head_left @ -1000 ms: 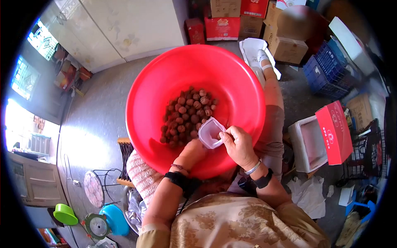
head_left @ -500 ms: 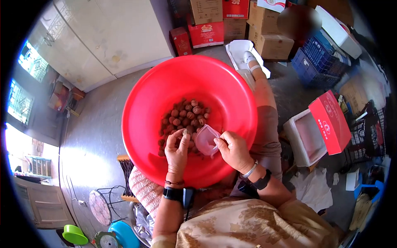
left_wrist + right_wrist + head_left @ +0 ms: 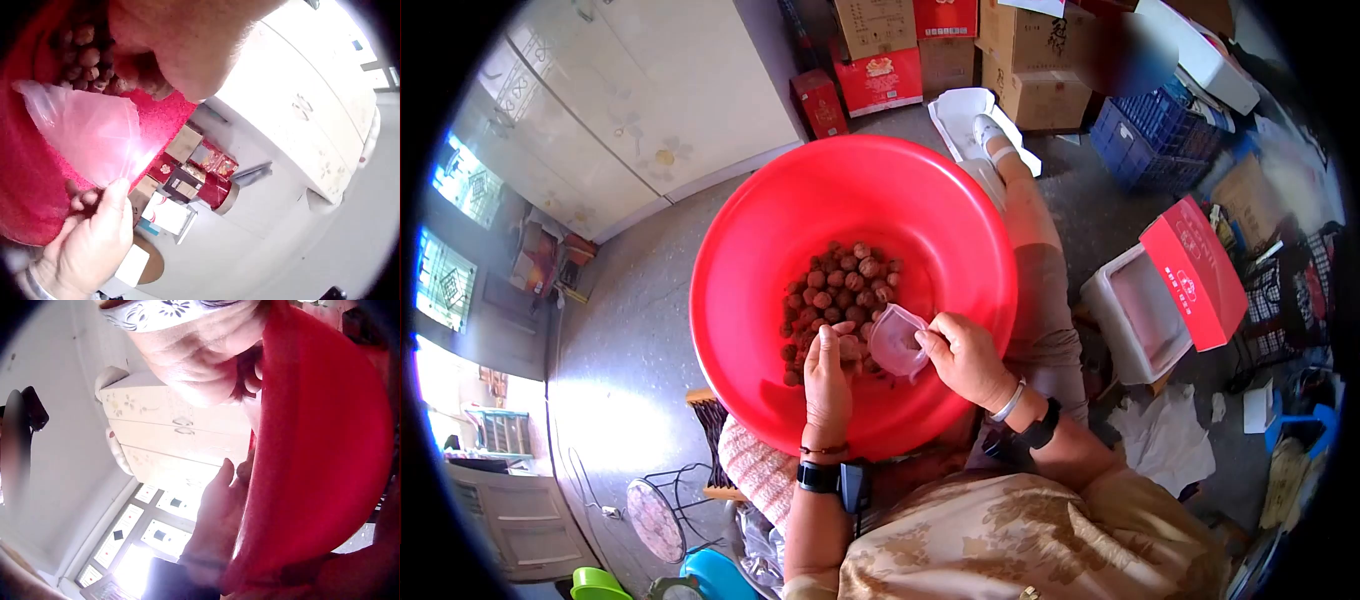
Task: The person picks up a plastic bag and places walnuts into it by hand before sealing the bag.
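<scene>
A wide red plastic basin point(image 3: 940, 215) sits at the person's lap in the head view, with a heap of brown walnuts point(image 3: 855, 275) on its bottom. The right hand point(image 3: 968, 360) pinches the edge of a small translucent plastic tub point(image 3: 895, 342) between thumb and fingers, over the basin's near right part. Left of the tub, the left hand point(image 3: 828, 385) is above the near walnuts, thumb up and fingers curled. A rounded brown walnut point(image 3: 245, 467) shows at its thumb in the right wrist view; the fingers hide most of it. In the left wrist view the tub point(image 3: 94, 134) appears beside the walnuts.
A white foam box point(image 3: 1135, 315) with a red lid point(image 3: 1195, 270) stands on the floor at right. Blue crates point(image 3: 1150, 145) and cartons point(image 3: 1045, 95) are stacked at the back. A round stool point(image 3: 657, 520) is at left, near a pale cabinet point(image 3: 635, 120).
The left hand rose from low over the walnuts to hold one up, then turned with its thumb upward. The right hand keeps the tub, now tilted differently. The head view has shifted.
</scene>
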Available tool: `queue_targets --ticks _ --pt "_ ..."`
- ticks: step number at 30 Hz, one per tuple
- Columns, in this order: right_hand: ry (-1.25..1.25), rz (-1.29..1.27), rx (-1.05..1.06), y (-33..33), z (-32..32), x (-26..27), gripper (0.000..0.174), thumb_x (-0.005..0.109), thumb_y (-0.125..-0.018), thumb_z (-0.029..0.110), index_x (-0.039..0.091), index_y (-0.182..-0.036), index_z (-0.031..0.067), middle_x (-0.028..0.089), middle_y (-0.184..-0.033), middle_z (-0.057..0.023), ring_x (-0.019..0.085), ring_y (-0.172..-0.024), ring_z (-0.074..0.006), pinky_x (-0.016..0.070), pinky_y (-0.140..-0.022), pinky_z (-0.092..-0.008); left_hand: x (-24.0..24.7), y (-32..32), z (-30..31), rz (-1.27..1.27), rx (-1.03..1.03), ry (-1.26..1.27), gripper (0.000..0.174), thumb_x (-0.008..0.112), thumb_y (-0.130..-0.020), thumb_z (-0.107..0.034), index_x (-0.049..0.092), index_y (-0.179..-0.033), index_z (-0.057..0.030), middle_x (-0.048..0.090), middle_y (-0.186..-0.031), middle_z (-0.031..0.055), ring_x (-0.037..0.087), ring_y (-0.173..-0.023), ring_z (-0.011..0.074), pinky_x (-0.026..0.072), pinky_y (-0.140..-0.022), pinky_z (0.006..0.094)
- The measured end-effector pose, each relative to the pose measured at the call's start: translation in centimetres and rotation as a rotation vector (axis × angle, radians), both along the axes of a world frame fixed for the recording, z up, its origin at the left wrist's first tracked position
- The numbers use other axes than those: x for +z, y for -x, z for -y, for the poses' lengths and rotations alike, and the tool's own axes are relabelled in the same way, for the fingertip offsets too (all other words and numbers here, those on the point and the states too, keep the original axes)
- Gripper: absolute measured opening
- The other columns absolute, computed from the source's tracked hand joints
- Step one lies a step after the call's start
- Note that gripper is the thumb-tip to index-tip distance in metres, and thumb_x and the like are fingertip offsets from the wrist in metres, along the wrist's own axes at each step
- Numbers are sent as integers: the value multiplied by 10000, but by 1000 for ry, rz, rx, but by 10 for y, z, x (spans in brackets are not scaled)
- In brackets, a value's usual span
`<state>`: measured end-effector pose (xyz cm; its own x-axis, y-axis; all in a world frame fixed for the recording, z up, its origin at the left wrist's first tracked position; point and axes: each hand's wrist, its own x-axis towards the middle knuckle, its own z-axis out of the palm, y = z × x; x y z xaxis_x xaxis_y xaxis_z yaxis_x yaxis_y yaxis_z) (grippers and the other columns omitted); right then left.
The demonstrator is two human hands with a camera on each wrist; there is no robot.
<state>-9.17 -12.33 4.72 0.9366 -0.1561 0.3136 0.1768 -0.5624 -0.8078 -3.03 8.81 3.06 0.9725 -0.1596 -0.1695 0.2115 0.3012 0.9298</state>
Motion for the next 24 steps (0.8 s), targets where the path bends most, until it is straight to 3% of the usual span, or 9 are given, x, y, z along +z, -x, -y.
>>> queue_targets --ticks 4,10,14,16,17,19,20,22,24 --pt "7 5 4 0 1 -2 216 712 -984 179 586 -895 29 666 -831 -188 669 -778 -414 523 -668 -504 8 1 1 -50 42 52 369 576 -1110 -267 592 -1355 8 643 -1067 28 575 -839 100 489 -769 247" --pt "15 2 8 -1 1 -1 212 711 -981 174 584 -905 23 665 -848 -178 669 -773 -414 525 -671 -501 12 4 6 90 111 -13 315 683 -1042 -124 624 -1328 -7 719 -1153 79 644 -951 120 537 -895 272" --pt "48 23 8 -1 1 -2 211 704 -983 172 582 -908 16 666 -852 -184 672 -783 -415 528 -678 -504 5 2 6 181 76 -97 295 706 -1034 -136 659 -1303 -25 733 -1164 94 666 -1038 137 539 -970 293" --pt "55 21 4 -1 1 0 212 702 -984 172 582 -908 15 665 -854 -187 672 -788 -417 528 -681 -505 0 -3 6 407 -38 -307 294 722 -1026 -146 680 -1295 -36 730 -1196 98 666 -1105 143 528 -1020 304" --pt "27 -2 11 -1 0 3 213 703 -983 172 583 -907 15 664 -851 -190 671 -790 -421 527 -681 -506 -1 -6 5 776 -57 -614 361 726 -1023 -150 655 -1356 -29 714 -1234 65 646 -1137 123 512 -1042 306" --pt "-2 -27 19 -1 1 3 213 705 -982 172 583 -905 15 663 -848 -193 670 -792 -424 526 -681 -507 8 -1 12 806 -73 -738 390 752 -977 -138 682 -1355 -71 671 -1310 96 619 -1214 194 481 -1070 345" --pt "22 -2 6 -1 1 0 216 704 -982 173 582 -900 15 661 -842 -194 669 -787 -425 524 -677 -507 5 0 12 802 -73 -741 390 752 -977 -138 682 -1355 -71 671 -1310 96 619 -1214 194 481 -1070 345" --pt "41 21 -6 -1 0 -2 219 704 -983 174 581 -895 15 659 -835 -195 667 -783 -425 522 -673 -507 7 0 14 217 -12 -310 355 686 -1035 -142 652 -1374 -43 678 -1299 118 644 -1157 175 513 -1016 317" --pt "3 13 -26 -1 0 0 227 702 -987 176 575 -886 18 653 -821 -195 664 -776 -423 518 -670 -509 -10 -6 5 220 97 -462 324 641 -1057 -141 641 -1353 -10 706 -1232 135 667 -1106 179 537 -963 308"
